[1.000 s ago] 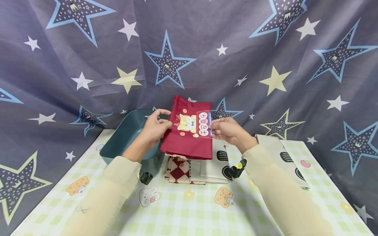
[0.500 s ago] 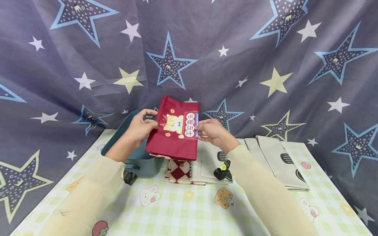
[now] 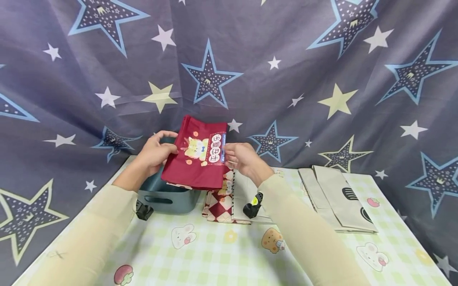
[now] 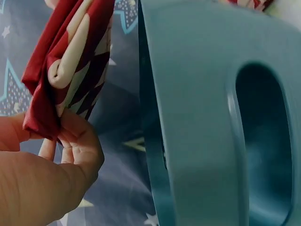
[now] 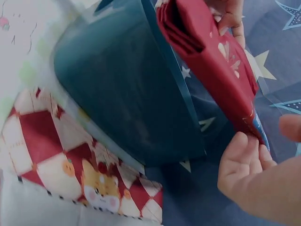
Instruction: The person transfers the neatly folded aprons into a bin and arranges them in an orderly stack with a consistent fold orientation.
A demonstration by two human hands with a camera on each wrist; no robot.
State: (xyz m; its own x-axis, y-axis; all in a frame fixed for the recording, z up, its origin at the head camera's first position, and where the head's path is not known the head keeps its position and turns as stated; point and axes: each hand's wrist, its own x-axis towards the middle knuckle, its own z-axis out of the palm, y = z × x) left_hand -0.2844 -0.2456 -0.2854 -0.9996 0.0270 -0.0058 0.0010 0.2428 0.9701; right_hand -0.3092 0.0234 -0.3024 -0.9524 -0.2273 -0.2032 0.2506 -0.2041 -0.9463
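A folded red cloth point(image 3: 195, 159) with a cartoon animal and white round characters hangs in the air between both hands. My left hand point(image 3: 155, 153) pinches its left edge, thumb on the front. The right hand point(image 3: 247, 159) pinches the opposite edge beside a blue strip. Thick folded layers point(image 4: 70, 56) show in the left wrist view, with red and cream checks at the back. Below and behind the cloth stands a blue-green plastic bin point(image 3: 168, 200) with a slot handle; the cloth overlaps much of its opening in the head view.
Right of the bin lies a folded red-and-cream checkered cloth point(image 3: 218, 208), with a folded off-white cloth point(image 3: 243, 194) beside it. Another folded off-white cloth point(image 3: 343, 202) with black prints lies farther right. A star-patterned curtain point(image 3: 286, 79) hangs behind the table.
Both hands have carried the red cloth left, from above the folded cloths to above the bin. More of the checkered cloth now shows.
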